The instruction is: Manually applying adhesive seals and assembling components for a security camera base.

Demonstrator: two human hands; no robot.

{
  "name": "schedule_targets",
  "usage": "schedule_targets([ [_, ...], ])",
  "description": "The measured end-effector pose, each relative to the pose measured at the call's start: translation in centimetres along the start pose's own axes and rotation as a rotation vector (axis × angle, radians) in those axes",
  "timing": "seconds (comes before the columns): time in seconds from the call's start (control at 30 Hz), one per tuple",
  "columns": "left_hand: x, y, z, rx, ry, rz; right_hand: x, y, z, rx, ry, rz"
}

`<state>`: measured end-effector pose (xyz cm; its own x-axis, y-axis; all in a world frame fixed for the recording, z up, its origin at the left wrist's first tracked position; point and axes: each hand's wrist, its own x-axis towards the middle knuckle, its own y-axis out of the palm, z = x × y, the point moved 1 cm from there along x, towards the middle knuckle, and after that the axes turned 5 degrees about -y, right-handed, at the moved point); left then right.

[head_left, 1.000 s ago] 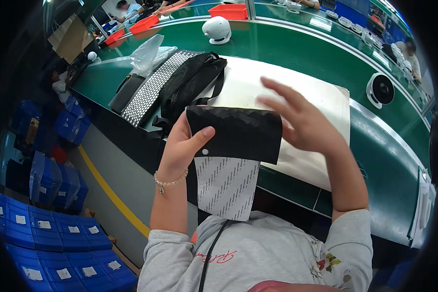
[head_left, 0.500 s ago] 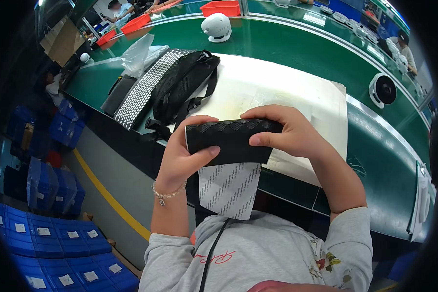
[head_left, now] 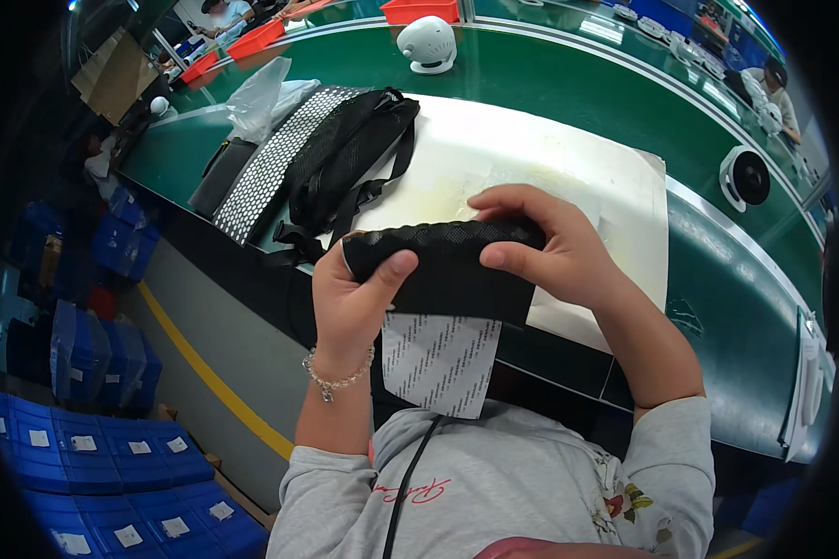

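Note:
Between my two hands is a black textured sheet (head_left: 457,282), curved over along its top edge, where a patterned surface shows. White backing paper (head_left: 441,361) with rows of small print hangs below it, in front of my body. My left hand (head_left: 352,291) grips the sheet's left end, thumb on the near face and the other fingers hidden behind. At the right end my right hand (head_left: 555,250) holds it, thumb in front and the fingers arched over the top edge. Beneath and beyond lies a white board (head_left: 615,210) on the green worktable (head_left: 569,84).
Left of the board lie a black mesh bag with straps (head_left: 345,163), a white perforated strip (head_left: 268,163), a dark flat case (head_left: 222,177) and a clear plastic bag (head_left: 256,101). White rounded devices (head_left: 427,45) stand farther off. Blue bins (head_left: 93,452) are stacked at lower left.
My left thumb has shifted up the sheet, and the left fingers have slipped behind it. The right fingers have lifted slightly off the top edge. The sheet tilts to show more of its plain face.

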<state>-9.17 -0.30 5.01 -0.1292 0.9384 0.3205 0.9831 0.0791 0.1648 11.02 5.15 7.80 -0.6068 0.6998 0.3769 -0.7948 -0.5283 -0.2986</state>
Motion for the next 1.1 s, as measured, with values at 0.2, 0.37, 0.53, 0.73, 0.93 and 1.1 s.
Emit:
schedule_targets([
  [0.2, 0.6, 0.2, -0.5, 0.001, -0.062, -0.118, 0.1, 0.2, -1.2, 0.089, -0.137, 0.004],
  [0.37, 0.9, -0.2, -0.7, -0.049, 0.131, 0.069, 0.2, 0.3, -1.2, 0.382, 0.078, -0.049],
  [0.53, 0.7, -1.1, -1.1, 0.040, -0.033, 0.075, 0.2, -0.2, -1.1, 0.178, -0.074, 0.052],
  [0.73, 1.1, -0.7, -0.8, 0.086, -0.059, 0.015, 0.3, -0.4, -1.6, 0.112, -0.097, 0.089],
  [0.93, 0.7, -0.8, -0.4, -0.078, 0.212, 0.210, 0.0, 0.2, -1.9, 0.088, -0.277, -0.015],
  [1.1, 0.2, -0.5, -0.2, -0.032, 0.177, 0.034, -0.3, 0.1, -2.2, -0.068, -0.386, -0.066],
])
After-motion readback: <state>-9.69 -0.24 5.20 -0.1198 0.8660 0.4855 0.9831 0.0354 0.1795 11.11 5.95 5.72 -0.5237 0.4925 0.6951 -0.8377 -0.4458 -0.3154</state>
